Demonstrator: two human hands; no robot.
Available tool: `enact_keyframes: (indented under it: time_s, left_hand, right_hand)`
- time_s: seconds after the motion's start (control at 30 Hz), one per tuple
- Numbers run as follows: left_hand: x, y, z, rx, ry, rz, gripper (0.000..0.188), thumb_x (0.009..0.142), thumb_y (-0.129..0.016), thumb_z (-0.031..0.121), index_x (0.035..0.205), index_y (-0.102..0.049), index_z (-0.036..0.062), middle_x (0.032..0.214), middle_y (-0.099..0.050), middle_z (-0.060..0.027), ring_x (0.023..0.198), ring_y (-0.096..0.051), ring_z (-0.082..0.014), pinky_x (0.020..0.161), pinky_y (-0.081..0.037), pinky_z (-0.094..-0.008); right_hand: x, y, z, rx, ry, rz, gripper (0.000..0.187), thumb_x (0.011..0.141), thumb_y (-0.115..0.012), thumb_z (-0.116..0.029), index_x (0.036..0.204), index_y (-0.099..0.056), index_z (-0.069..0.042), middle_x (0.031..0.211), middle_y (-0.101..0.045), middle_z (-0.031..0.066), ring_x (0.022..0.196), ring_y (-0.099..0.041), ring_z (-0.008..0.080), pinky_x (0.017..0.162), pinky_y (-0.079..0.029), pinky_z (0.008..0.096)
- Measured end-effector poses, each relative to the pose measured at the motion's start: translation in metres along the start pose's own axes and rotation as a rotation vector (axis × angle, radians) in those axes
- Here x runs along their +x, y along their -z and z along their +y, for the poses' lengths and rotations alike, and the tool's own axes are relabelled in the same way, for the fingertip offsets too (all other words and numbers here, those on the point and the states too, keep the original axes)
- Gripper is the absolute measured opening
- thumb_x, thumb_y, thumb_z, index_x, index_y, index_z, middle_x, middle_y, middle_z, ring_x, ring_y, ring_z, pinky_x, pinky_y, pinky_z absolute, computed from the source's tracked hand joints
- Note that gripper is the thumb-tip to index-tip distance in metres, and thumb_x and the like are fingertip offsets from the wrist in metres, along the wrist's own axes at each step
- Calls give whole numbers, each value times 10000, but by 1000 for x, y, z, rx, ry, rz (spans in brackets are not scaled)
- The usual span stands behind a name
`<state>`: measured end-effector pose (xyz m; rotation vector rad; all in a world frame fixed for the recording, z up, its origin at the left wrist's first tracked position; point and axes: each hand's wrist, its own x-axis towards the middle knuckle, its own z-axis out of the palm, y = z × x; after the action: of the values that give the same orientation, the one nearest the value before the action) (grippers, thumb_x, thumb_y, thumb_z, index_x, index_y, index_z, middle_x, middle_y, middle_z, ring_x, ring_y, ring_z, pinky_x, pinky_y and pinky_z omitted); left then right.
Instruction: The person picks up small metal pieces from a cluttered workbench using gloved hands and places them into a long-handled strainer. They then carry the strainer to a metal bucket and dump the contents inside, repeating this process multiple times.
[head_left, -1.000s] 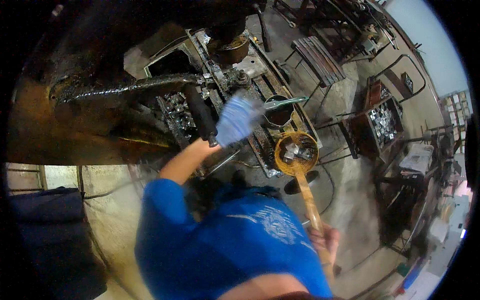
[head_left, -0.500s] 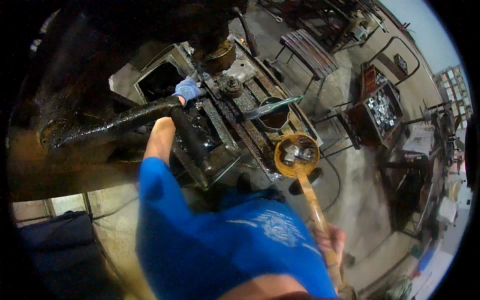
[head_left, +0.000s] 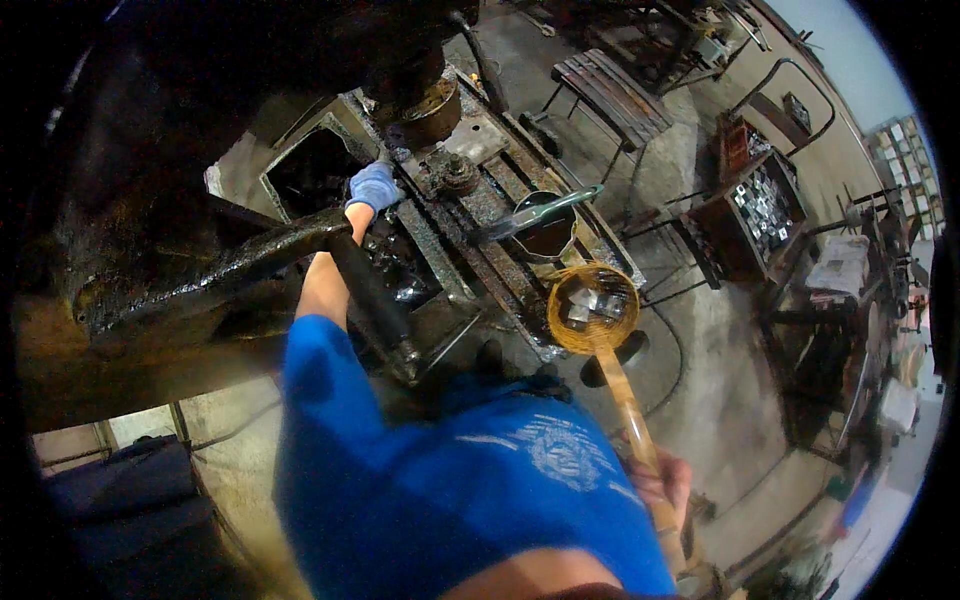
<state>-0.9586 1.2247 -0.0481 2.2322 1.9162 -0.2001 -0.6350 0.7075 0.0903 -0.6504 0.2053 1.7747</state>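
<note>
My right hand (head_left: pixel 662 482), bare, is wrapped around the bamboo handle of a wicker scoop (head_left: pixel 622 395). Several shiny metal pieces (head_left: pixel 588 305) lie in the scoop's round yellow basket. My left hand (head_left: pixel 373 188), in a blue-grey glove, reaches to the edge of an oily machine bed (head_left: pixel 425 235). Its fingers look closed around something beside the machine's round column, but what it is stays hidden. Right of that hand, a round greasy fixture (head_left: pixel 455 175) stands on the bed. A brush (head_left: pixel 540 215) with a green handle rests across an open tin (head_left: pixel 550 240) of dark liquid.
A thick oily machine arm (head_left: pixel 220 265) runs beside my left forearm. On the right stand a bin (head_left: pixel 765 215) of metal pieces and a slatted stool (head_left: pixel 612 95). A dark opening (head_left: pixel 310 175) lies left of the bed, and a cable (head_left: pixel 680 365) crosses the floor.
My left hand has shifted very slightly, staying by the machine's column. The view has moved a little. My right hand keeps the scoop in nearly the same place.
</note>
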Motion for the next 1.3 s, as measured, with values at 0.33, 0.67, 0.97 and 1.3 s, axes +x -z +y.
enact_keyframes:
  time_s: [0.33, 0.67, 0.97, 1.3]
  left_hand:
    - [-84, 38, -2, -477, -131, 471, 653, 552, -796, 349, 1061, -540, 30, 920, -635, -136, 831, -625, -212, 733, -496, -318]
    - [-232, 33, 194, -683, -969, 158, 410, 586, -698, 217, 959, -566, 109, 870, -596, -97, 732, -609, -288, 614, -501, -372]
    - [-234, 54, 168, -633, -1000, 286, 437, 704, -615, 174, 1128, -534, 109, 1014, -603, -127, 774, -603, -309, 678, -497, -387]
    - [-69, 8, -57, 71, -110, 274, 683, 716, -611, 284, 1318, -338, 113, 1302, -401, -163, 1071, -507, -324, 887, -425, -381]
  right_hand:
    - [-4, 15, -15, 116, -126, 211, 879, 658, -729, -300, 1313, -229, 6, 722, -379, 26, 527, -389, 72, 359, -339, 174]
    - [2, 1, -21, -28, -115, 103, 849, 656, -703, -310, 1297, -254, 20, 713, -386, 26, 492, -370, 62, 337, -310, 157]
    - [5, 8, -23, -58, -133, 58, 792, 678, -667, -292, 1287, -275, 30, 694, -379, 18, 478, -355, 54, 336, -292, 152]
    - [6, 9, -29, 67, -155, 49, 836, 657, -703, -239, 1303, -241, 23, 692, -370, 45, 492, -364, 77, 322, -275, 170]
